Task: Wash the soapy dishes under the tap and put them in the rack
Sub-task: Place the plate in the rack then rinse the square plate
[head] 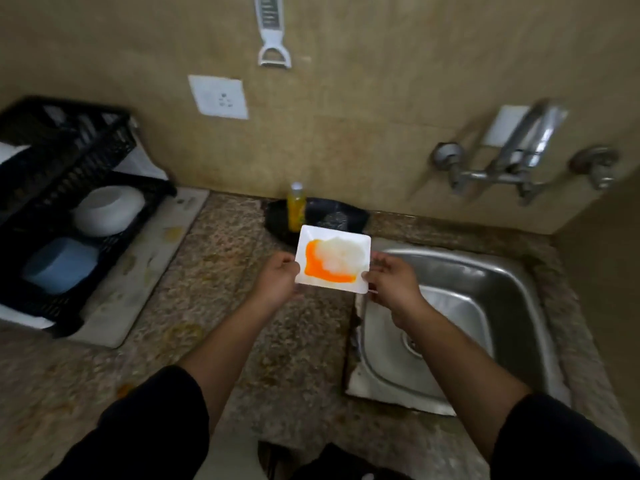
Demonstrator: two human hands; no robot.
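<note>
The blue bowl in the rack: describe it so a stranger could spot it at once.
Find the black dish rack at the counter's left end, against the wall. Two bowls sit upside down on its lower tier. The blue bowl is the nearer one, in front of the white bowl; its pale blue colour sets it apart.

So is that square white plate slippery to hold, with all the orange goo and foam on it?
Probably. The plate looks wet and soapy, and the left hand and right hand pinch only its edges. It seems stiff, staying flat. Tilted, the orange liquid would likely run off.
</note>
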